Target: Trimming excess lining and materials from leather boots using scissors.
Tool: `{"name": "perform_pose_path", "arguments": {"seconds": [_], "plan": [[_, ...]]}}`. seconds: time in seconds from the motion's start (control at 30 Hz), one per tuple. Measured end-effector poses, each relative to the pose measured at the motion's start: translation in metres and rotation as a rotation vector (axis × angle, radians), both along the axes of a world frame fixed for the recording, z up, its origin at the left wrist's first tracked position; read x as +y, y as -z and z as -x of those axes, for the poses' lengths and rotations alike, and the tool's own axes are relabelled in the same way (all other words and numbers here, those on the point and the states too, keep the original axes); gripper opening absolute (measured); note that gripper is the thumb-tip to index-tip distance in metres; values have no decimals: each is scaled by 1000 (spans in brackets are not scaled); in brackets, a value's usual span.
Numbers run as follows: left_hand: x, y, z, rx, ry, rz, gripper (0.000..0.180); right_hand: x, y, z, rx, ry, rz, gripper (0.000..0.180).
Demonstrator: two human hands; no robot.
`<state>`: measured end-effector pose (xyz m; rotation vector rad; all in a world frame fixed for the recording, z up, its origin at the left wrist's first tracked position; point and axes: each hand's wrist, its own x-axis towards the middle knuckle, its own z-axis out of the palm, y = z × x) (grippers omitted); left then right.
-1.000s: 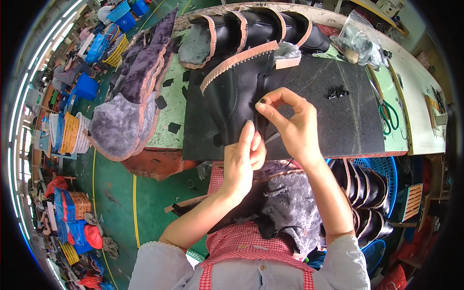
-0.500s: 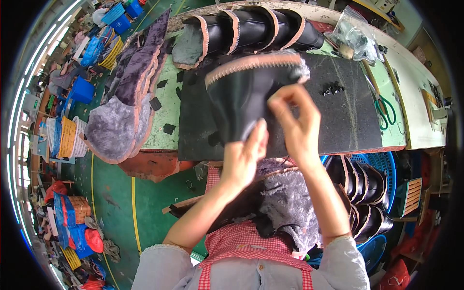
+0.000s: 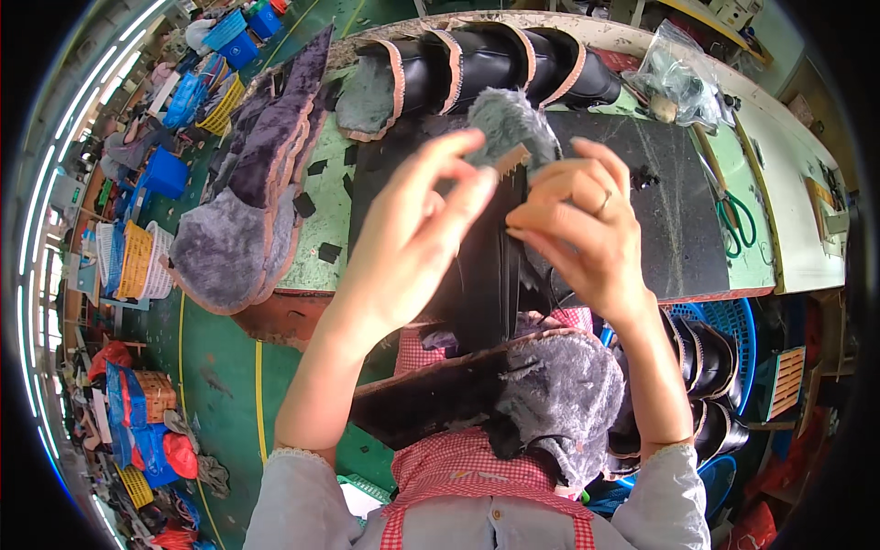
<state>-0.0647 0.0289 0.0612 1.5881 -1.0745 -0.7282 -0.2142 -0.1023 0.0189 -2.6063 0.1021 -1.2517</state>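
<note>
Green desk (image 3: 298,261), scissors (image 3: 734,220) toward three o'clock; by the black boot (image 3: 481,280), left grip (image 3: 403,236) spread, right grip (image 3: 587,220) pinched together, contents unclear. I'd keep the boot steady.

1. Left hand (image 3: 408,234): blurred, covering part of the black boot upper (image 3: 483,275).
2. Right hand (image 3: 591,215): what it pinches, if anything, cannot be told.
3. Small black pieces (image 3: 646,177) on the worktop (image 3: 301,262): too tiny to identify.
4. Blue basket (image 3: 746,321): partly hidden by stacked uppers (image 3: 715,353).
5. Grey shirt (image 3: 458,524): cut off at bottom.
</note>
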Motion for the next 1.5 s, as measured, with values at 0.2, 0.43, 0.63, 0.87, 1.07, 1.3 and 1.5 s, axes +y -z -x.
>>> {"name": "perform_pose_path", "arguments": {"seconds": [0.2,0.43,0.63,0.87,1.07,1.3,1.5], "plan": [[-7,15,-2,-67,37,-8,35,15,0,13,0,-124,-25,27],[-8,22,-11,220,204,-103,19,16,8,18,-46,-70,-30,26],[-7,26,-11,389,262,-174,20,18,20,21,-52,-88,-46,25],[-3,28,-4,282,210,-144,14,17,24,23,-131,-79,-88,25],[5,42,-1,275,154,73,9,21,2,19,36,3,-105,24],[3,40,9,408,113,29,12,26,11,10,-5,52,-121,26],[4,39,5,413,121,51,13,32,20,6,-109,88,-114,30]]}}
